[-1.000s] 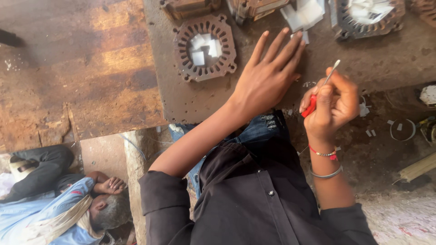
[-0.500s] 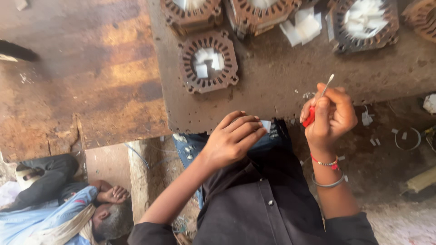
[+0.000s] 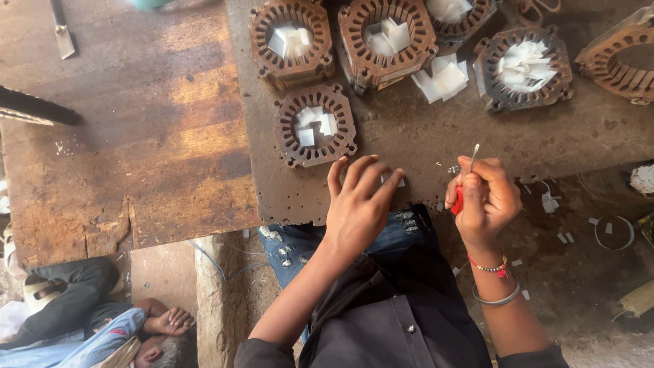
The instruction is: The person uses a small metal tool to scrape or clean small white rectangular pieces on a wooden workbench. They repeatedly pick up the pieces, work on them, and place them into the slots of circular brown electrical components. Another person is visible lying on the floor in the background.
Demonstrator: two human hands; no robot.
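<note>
My left hand (image 3: 357, 201) rests near the front edge of a dark metal plate (image 3: 422, 136), fingers curled over a small white paper slip (image 3: 397, 181). Just beyond it lies a rusty round stator core (image 3: 315, 125) with white paper slips inside. My right hand (image 3: 485, 197) is shut on a thin metal tool with a red handle (image 3: 463, 178), its tip pointing up over the plate's edge. Both hands are apart from each other.
Several more rusty stator cores with white paper pieces, such as one core (image 3: 523, 67), line the back of the plate. A worn wooden bench (image 3: 122, 129) lies to the left. Another person (image 3: 102, 327) lies on the ground at lower left. Paper scraps litter the floor at right.
My left hand pulled back from the plate to my lap, then moved forward again onto the plate's edge. The view shifted, showing more cores at the back. My right hand stayed on the tool.
</note>
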